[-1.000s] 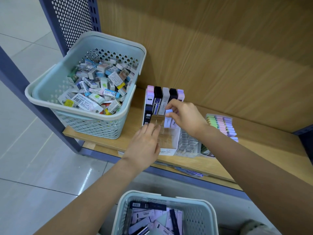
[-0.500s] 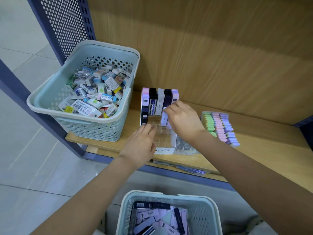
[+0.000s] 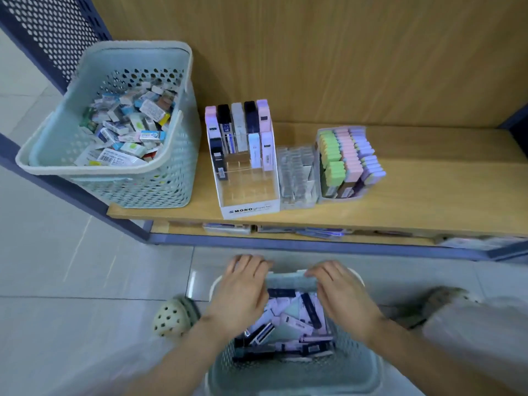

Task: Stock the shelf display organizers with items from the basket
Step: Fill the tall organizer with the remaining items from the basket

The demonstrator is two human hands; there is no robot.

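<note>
So this is the grab-more-stock step. Both hands are at the floor basket (image 3: 285,375), going for a pick. Left hand (image 3: 243,290) and right hand (image 3: 340,295) sit side by side over its far rim, palms down, fingers bent at the tips. It's blurry there, so I honestly can't tell if they're hooked on the rim or just hovering, and I don't see anything pinched in either one. The packs (image 3: 288,315) are piled loose right under and between the wrists, dark ones and pale lilac ones all crisscrossed.

Straight ahead of the fingertips, up on the shelf (image 3: 428,195), is the white organizer (image 3: 248,208): back rows filled, front slots bare. Just right of it is a clear organizer (image 3: 297,178) that looks mostly unfilled, then a full organizer (image 3: 348,161) of pastel stuff. Ahead and left of the left hand there's another basket (image 3: 114,178) full of small boxes.

My guess for next: dip the fingers into the pile, pinch one pack by its long edges, turn it upright, then carry it forward and up to a bare front slot. Probably worth matching the colour to the column behind and going in straight so the neighbours don't tip
</note>
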